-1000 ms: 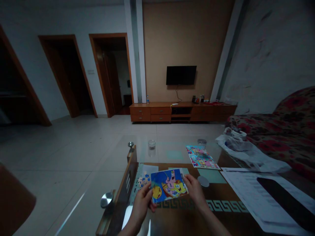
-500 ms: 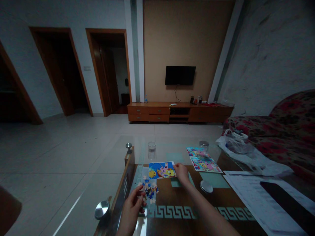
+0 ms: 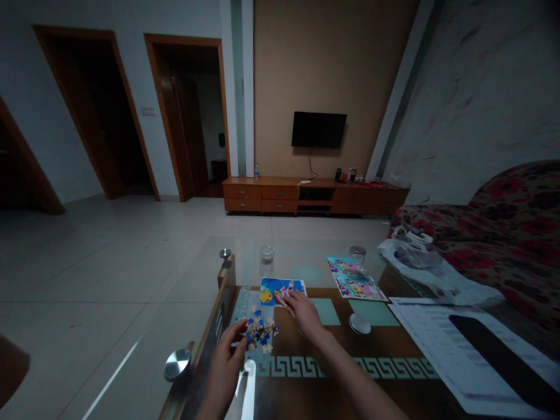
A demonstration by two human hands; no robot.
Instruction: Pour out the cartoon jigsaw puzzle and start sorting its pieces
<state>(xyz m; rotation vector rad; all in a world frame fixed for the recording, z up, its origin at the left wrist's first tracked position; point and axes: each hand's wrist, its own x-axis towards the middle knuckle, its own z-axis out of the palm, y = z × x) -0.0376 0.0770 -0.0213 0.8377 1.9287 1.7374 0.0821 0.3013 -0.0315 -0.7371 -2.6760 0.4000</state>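
Observation:
A small pile of jigsaw puzzle pieces (image 3: 262,332), blue and pale, lies on the glass coffee table (image 3: 301,391). My left hand (image 3: 225,353) is at the pile's left edge, its thumb and fingers apart, and I see nothing held. Just beyond the pile lies a cartoon picture card (image 3: 271,289) with a blue ground and yellow and pink figures. My right hand (image 3: 304,315) reaches over the card's lower right part, fingers stretched out on it and covering some of the picture.
Two more colourful picture sheets (image 3: 359,286) lie to the right, near an upturned-looking glass (image 3: 357,255). Another glass (image 3: 266,259) stands behind the card. A round metal disc (image 3: 359,323), papers (image 3: 420,332), a black flat object (image 3: 494,356) and a plastic bag (image 3: 420,259) are farther right.
My right hand has let go of the card's right edge and moved left onto its face. The card now lies lower on the table. My left hand stays beside the pieces.

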